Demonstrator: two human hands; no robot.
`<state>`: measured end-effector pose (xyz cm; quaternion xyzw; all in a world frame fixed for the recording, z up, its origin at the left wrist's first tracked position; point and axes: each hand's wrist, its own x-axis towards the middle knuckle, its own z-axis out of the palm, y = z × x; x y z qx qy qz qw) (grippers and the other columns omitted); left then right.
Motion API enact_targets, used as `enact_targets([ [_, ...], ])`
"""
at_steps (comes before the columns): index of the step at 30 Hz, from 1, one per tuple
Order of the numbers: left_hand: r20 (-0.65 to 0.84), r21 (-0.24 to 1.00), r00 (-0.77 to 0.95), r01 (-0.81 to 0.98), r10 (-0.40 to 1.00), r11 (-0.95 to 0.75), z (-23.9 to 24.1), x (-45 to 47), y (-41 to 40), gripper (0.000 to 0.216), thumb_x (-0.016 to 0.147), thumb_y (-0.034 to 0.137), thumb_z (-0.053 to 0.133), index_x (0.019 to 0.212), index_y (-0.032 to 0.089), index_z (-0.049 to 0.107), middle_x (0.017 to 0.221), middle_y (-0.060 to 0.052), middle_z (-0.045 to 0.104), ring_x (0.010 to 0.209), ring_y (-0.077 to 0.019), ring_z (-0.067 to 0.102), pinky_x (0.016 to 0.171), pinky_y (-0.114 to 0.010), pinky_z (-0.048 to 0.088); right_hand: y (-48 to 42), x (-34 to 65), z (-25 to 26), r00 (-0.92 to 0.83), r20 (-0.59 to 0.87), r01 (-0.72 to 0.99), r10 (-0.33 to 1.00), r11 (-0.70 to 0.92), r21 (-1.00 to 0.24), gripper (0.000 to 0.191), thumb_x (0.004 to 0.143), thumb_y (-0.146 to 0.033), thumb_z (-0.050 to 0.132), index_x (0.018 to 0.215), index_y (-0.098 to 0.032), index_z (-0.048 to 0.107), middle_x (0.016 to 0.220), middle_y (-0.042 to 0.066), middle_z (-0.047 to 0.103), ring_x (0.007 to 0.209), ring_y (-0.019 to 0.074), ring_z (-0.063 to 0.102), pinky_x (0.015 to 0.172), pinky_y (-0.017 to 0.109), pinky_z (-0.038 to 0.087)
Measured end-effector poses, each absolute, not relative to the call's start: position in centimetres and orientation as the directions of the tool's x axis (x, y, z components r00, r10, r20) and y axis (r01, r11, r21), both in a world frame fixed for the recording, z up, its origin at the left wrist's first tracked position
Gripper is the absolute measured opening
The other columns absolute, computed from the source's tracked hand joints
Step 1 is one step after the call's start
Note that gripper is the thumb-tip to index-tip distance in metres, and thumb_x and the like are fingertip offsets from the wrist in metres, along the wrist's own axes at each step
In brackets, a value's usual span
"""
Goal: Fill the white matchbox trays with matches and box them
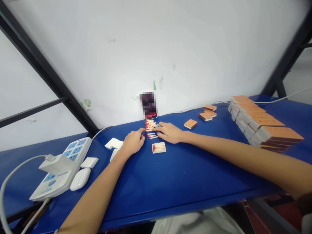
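On the blue table (pixel 175 182) both hands reach toward a loose pile of red-tipped matches (pixel 150 125) near the wall. My left hand (pixel 133 142) lies knuckles up, fingers curled, fingertips touching a few matches (pixel 152 136) beside the pile. My right hand (pixel 169 132) rests palm down with fingers pressed together over the same matches. Whether either hand holds any is hidden. An open white matchbox tray (pixel 159 148) with matches in it lies just in front of the hands.
Empty white trays (pixel 114 143) lie left of my left hand. A white power strip (pixel 60 169) with a plug, a small white case (pixel 80 179) and a cable sit far left. Loose orange matchboxes (pixel 190 123) and long stacked rows of them (pixel 258 125) stand at right.
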<state>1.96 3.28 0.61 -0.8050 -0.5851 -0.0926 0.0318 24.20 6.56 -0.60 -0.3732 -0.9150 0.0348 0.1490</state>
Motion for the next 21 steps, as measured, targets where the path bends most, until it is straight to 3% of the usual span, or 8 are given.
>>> enact_targets([
  [21, 0.169, 0.068, 0.342, 0.932, 0.924, -0.357, 0.7, 1.84, 3.27, 0.04, 0.09, 0.019, 0.041, 0.125, 0.023, 0.058, 0.086, -0.007, 0.071, 0.08, -0.0231, 0.067, 0.071, -0.03, 0.049, 6.9, 24.27, -1.01, -0.69, 0.27, 0.651, 0.672, 0.739, -0.175, 0.043, 0.097, -0.03, 0.04, 0.137, -0.028, 0.055, 0.098, 0.008, 0.053, 0.085, 0.0194, 0.054, 0.076, 0.031, 0.037],
])
